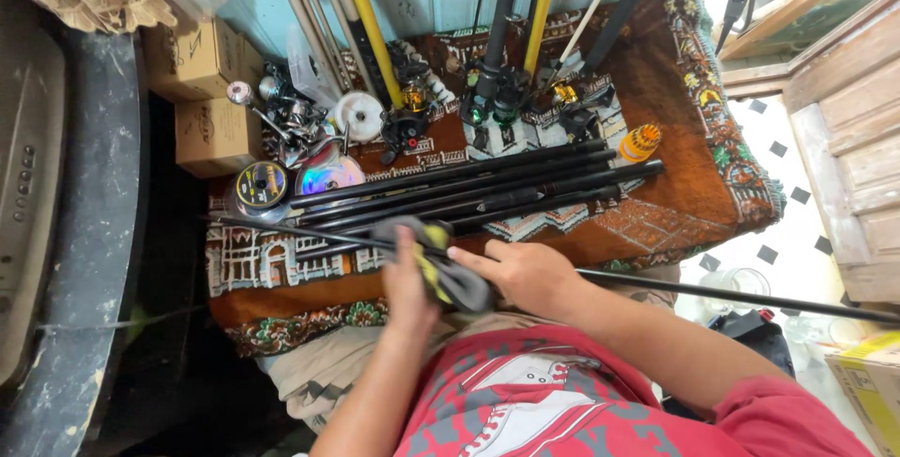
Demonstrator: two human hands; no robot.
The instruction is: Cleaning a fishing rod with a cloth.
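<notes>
My left hand is wrapped around a grey and yellow cloth that is folded over a thin black rod section. That rod runs from the left of the rug, through the cloth, out past my right side. My right hand holds the rod just right of the cloth, its fingers touching the cloth. Beyond my hands, several black rod sections lie side by side on the brown patterned rug.
Fishing reels, line spools, a shiny disc and an orange spool lie at the rug's far side. Upright rods lean on the wall. Cardboard boxes stand at the left, a wooden frame at the right.
</notes>
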